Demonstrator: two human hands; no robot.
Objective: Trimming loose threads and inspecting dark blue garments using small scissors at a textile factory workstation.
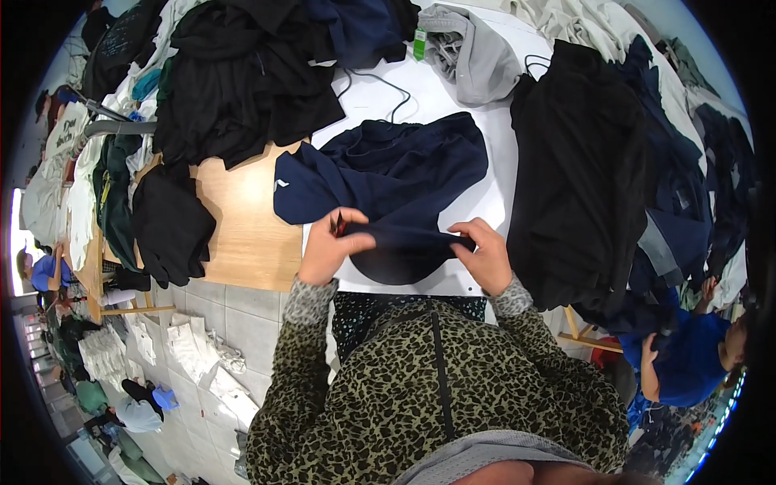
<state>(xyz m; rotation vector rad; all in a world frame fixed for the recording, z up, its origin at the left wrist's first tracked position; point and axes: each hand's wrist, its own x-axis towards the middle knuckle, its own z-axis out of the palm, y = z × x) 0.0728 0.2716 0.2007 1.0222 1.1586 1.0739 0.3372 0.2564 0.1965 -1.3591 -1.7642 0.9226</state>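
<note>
Navy cloth at the centre of the clock, and I've got it in both hands! These are navy bottoms (404,170), shorts or full length I can't tell, lying rumpled on a white sheet (499,182) over the wooden table (255,222), and the edge nearest me is lifted. My left hand (325,249), at seven o'clock, pinches one end of that edge between thumb and fingers; my right hand (487,255), at four, nips the other end, fingers narrowed the same way, cloth taut between. Something small, a red-and-black object (339,222), pokes out by my left fingers, too little of it showing to name.

Now for markings! At nine o'clock on the navy, one small white mark (281,184), too small to read. Round to one o'clock, a bright green tag (419,44) with pale print sits against a bunched grey garment (483,65). Dark cord (394,90) loops at twelve. Big black garment (578,178) at three, black heap (242,77) at ten, folded black piece (170,226) at nine. Far out past that, a white garment (71,128) carries dark, blurred lettering. And at four, well apart from me, a co-worker in blue (683,360)!
</note>
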